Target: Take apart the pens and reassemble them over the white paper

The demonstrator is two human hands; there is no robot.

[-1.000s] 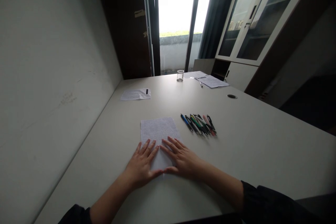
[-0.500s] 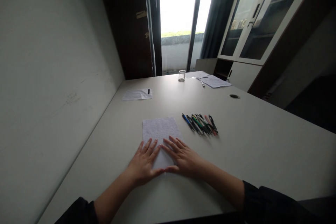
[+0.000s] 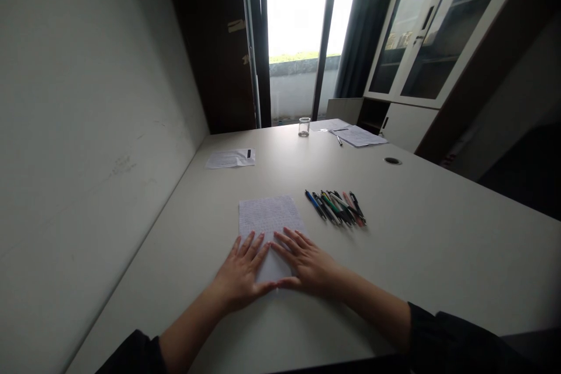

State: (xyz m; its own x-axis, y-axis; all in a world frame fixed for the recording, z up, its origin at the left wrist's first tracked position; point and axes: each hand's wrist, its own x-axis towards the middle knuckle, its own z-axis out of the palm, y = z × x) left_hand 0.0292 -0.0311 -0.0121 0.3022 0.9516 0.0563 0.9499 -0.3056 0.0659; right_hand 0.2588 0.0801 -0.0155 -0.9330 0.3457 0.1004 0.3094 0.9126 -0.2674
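Observation:
A white sheet of paper with lines of writing (image 3: 268,217) lies on the pale table (image 3: 416,245) in front of me. My left hand (image 3: 240,272) rests flat on its near left part, fingers spread. Beside it my right hand (image 3: 304,262) lies flat on the near right part, fingers stretched out. The two thumbs almost meet at the sheet's near edge. Neither hand holds anything. To the right of the sheet lies a row of several pens (image 3: 336,208) in blue, green, black and pink.
A wall runs along the table's left edge. Farther back lie a folded paper with a black mark (image 3: 231,158), a small glass jar (image 3: 304,127), and more sheets with a pen (image 3: 356,136). A cable hole (image 3: 392,160) sits at the right. A glass-door cabinet (image 3: 421,29) stands behind.
Both hands stay flat on the sheet. Only the view has shifted slightly.

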